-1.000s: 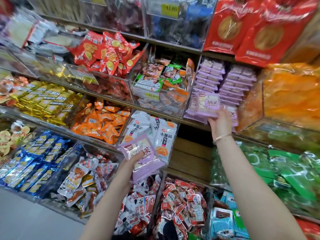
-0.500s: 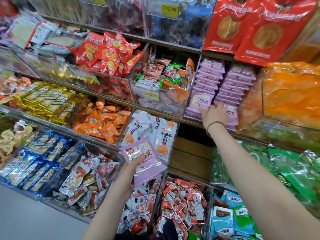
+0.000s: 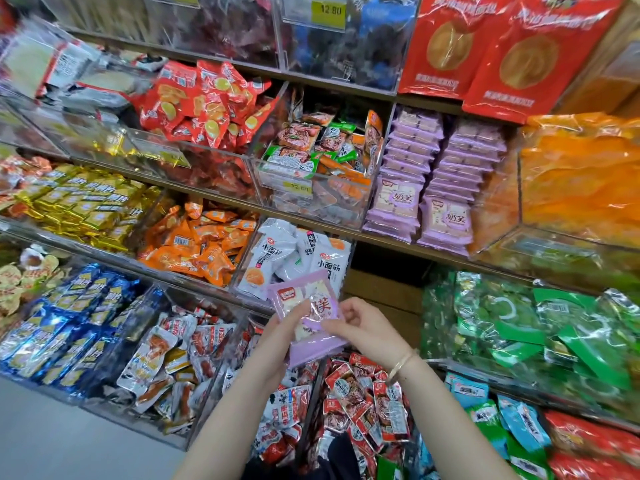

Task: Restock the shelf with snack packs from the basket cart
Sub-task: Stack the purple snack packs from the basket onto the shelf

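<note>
Purple snack packs [image 3: 306, 308] sit as a small stack in front of the lower bins, with the left hand [image 3: 282, 341] curled round them and the right hand [image 3: 367, 329] pinching the top pack's edge. Shelf [image 3: 381, 240] above already carries two neat purple rows [image 3: 446, 188]; the held packs are not yet placed. Flat, glossy, crinkly plastic pillows. Cart not visible.

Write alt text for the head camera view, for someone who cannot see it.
A left hand grips a small stack of purple snack packs while the right hand pinches its edge, in front of crowded shelves. Above and to the right, matching purple packs sit stacked in two columns, among bins of red, orange, blue and green snacks.
</note>
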